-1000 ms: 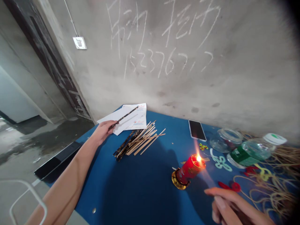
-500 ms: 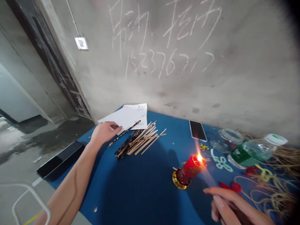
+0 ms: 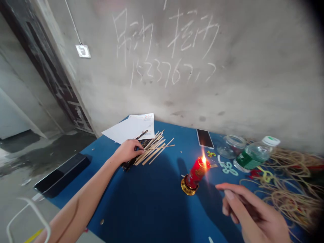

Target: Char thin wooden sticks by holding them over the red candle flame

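My left hand reaches over a pile of thin wooden sticks, some pale and some blackened. Its thumb and fingers are closed at the end of one pale stick lying across the others. My right hand hovers to the right of a lit red candle, thumb against the forefinger and nothing visible between them. The candle leans in view on a gold base, its flame burning. Behind the sticks lie white paper sheets, with a dark stick reaching onto them.
A phone, a glass jar and a plastic bottle stand or lie along the wall side. Tangled cord covers the right end, beside a pale knotted cord. A black box sits at the left table edge.
My left hand has moved right from beside the paper onto the stick pile, and its fingers have closed there. My right hand stays near the candle. The view has shifted slightly right.
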`<state>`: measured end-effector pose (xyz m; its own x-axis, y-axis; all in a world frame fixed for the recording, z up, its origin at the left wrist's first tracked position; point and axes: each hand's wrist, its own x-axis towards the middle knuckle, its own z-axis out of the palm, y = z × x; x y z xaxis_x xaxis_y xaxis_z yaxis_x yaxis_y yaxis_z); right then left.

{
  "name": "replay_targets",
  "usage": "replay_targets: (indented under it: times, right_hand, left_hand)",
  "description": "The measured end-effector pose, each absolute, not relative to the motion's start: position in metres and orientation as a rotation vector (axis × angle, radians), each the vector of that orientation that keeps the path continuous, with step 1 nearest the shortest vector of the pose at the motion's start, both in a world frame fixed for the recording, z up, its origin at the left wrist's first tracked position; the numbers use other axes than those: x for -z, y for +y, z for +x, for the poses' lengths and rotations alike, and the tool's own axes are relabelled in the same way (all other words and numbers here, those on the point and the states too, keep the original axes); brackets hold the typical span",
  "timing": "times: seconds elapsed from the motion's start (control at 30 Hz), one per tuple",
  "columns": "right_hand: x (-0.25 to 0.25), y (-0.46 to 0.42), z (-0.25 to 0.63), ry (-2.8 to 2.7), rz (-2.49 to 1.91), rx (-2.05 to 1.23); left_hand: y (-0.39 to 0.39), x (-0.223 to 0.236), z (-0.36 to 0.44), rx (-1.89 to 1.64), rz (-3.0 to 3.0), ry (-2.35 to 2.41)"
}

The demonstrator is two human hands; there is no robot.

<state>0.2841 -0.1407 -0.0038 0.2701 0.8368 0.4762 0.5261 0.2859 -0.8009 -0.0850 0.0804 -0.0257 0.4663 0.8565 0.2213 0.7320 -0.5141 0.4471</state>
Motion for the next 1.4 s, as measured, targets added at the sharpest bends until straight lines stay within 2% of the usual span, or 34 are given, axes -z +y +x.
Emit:
replay_targets:
  times: [0.47,0.9,1.27,1.4]
  right_hand:
    - [0.006,-0.117,0.305,-0.901,-1.157,-0.359]
    - [0.012,-0.114,0.312,-0.949,-1.135,-0.434]
    - [0.014,-0.115,0.306,-1.087,-1.241,-0.494]
    - [0.013,-0.115,0.303,-1.116,-1.268,-0.514]
  left_hand:
    - [0.074,0.019,-0.073,-1.025,2.213,1.383]
    - [0.056,0.010,-0.051,-1.043,2.084,1.210]
    - [0.093,0.017,-0.118,-1.063,2.127,1.575]
    - [0.096,0.019,-0.132,-1.060,2.089,1.532]
